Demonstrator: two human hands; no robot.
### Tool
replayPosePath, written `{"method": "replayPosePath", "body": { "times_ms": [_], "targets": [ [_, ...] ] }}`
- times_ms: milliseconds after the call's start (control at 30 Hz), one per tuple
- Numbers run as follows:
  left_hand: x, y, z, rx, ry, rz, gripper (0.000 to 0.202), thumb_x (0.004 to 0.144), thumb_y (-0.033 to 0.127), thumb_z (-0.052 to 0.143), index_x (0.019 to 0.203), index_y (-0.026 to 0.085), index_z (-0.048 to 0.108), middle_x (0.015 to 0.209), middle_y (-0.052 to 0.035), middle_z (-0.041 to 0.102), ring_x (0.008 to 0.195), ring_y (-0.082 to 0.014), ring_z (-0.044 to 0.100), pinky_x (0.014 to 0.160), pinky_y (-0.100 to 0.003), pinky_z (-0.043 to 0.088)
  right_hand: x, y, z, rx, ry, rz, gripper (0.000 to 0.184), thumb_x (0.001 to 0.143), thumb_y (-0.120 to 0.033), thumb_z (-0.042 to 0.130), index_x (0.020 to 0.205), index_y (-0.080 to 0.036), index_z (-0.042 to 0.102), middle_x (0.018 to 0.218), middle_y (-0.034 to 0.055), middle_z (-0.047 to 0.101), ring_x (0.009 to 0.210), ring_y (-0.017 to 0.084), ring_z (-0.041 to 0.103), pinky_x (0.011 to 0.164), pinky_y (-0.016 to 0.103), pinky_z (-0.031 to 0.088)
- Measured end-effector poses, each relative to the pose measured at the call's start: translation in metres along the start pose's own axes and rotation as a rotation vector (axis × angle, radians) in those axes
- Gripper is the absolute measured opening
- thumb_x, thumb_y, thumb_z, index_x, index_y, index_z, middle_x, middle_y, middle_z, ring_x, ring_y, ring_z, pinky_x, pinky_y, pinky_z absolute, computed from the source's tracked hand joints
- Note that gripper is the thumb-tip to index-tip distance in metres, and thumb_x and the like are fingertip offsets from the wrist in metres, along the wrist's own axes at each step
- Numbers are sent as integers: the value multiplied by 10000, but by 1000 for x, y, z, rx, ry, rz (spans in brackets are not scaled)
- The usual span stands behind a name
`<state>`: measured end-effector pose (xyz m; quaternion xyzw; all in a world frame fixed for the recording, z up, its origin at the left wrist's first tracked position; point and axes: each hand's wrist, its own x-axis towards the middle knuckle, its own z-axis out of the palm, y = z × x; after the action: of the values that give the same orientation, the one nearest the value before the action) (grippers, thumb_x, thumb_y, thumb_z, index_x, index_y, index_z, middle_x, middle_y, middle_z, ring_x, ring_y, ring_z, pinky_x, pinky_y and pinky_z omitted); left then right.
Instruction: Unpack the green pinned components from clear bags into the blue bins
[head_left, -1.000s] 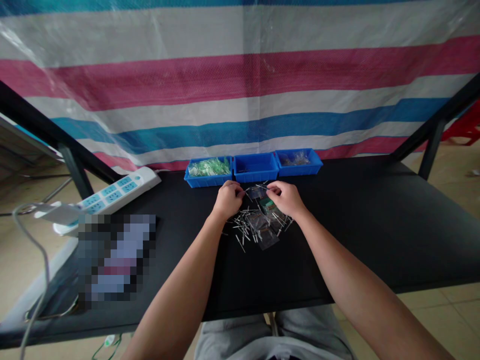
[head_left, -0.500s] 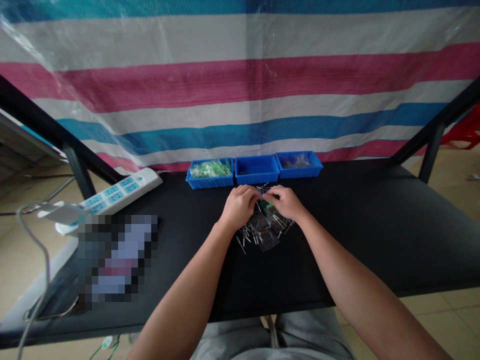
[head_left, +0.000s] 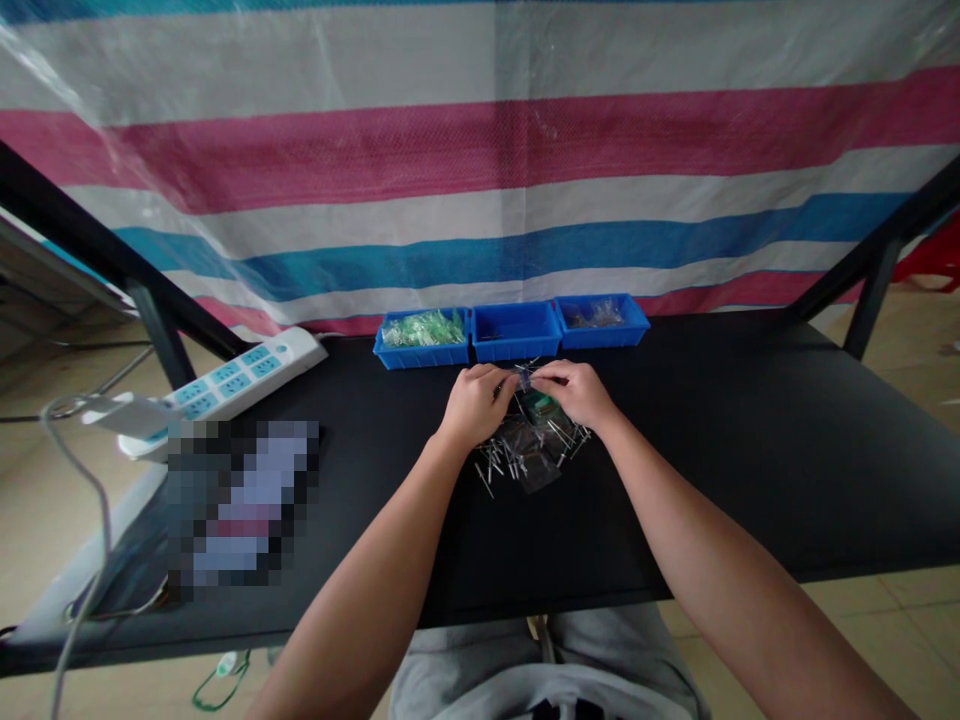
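Observation:
Above a pile of thin metal pins that look like blind rivets, my left hand and my right hand face each other with fingertips pinched. Between them is a small clear plastic bag, gripped by both hands at its two sides. Its contents are too small to make out. Several small clear bags lie flat among the pins below, and something green shows in the pile beside my right fingers. My left palm hides part of the heap.
Three blue bins stand behind my hands: the left bin has green-white packets, the middle bin looks nearly bare, the right bin has clear packets. A power strip and a blurred-out object lie left on the black table.
My right fingertips have shifted slightly away from the left ones, and the bag between them shows more plainly. The whole view has tilted slightly.

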<state>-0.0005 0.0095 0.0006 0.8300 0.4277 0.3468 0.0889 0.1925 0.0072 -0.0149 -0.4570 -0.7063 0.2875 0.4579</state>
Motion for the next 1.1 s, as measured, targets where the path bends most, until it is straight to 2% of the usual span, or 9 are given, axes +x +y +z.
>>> {"method": "replayPosePath", "body": {
  "times_ms": [167, 367, 467, 633, 767, 933, 1100],
  "targets": [
    [0, 1, 0, -3, -30, 17, 246, 918, 286, 537, 764, 158, 680, 730, -44, 687, 713, -165, 618, 699, -299, 435, 0, 1, 2, 6, 41, 4, 127, 789, -313, 686, 802, -221, 772, 878, 57, 762, 865, 213, 675, 831, 346, 491],
    [0, -2, 4, -87, -4, -49, 134, 861, 233, 600, 809, 163, 701, 788, -48, 709, 725, -159, 633, 694, -269, 475, 0, 1, 3, -18, 45, 75, 177, 727, -301, 730, 859, -188, 763, 875, 62, 745, 805, 197, 653, 736, 318, 491],
    [2, -1, 0, -115, 72, -120, 159, 850, 260, 592, 824, 172, 722, 777, -37, 716, 709, -151, 639, 683, -253, 488, 0, 1, 4, -35, 88, 135, 232, 688, -287, 748, 887, -168, 750, 856, 57, 739, 747, 182, 632, 695, 307, 488],
    [8, 0, -7, -133, 270, -347, 166, 786, 268, 608, 746, 185, 746, 706, -4, 722, 642, -134, 643, 686, -233, 498, 2, 0, 6, -58, 85, 171, 160, 723, -297, 707, 807, -164, 737, 789, 56, 736, 703, 176, 630, 685, 303, 482],
    [11, -2, -6, -167, 320, -483, 143, 732, 270, 632, 734, 190, 751, 634, 19, 702, 618, -141, 644, 649, -236, 492, 2, -3, 6, -48, 46, 181, 127, 753, -278, 674, 773, -168, 734, 782, 53, 739, 719, 177, 651, 688, 289, 471],
    [16, -8, -1, -196, 400, -520, 117, 703, 242, 633, 737, 188, 731, 632, 23, 692, 610, -138, 632, 645, -237, 488, 3, -5, 5, -68, 18, 167, 146, 773, -284, 660, 769, -167, 747, 780, 53, 743, 722, 172, 653, 696, 281, 463],
    [22, -13, 2, -146, 448, -536, 148, 770, 280, 608, 801, 196, 726, 696, 12, 719, 669, -149, 655, 713, -250, 505, 3, -6, 5, -70, -7, 157, 171, 791, -314, 651, 782, -180, 757, 785, 45, 747, 710, 165, 652, 674, 269, 459]
  ]
}}
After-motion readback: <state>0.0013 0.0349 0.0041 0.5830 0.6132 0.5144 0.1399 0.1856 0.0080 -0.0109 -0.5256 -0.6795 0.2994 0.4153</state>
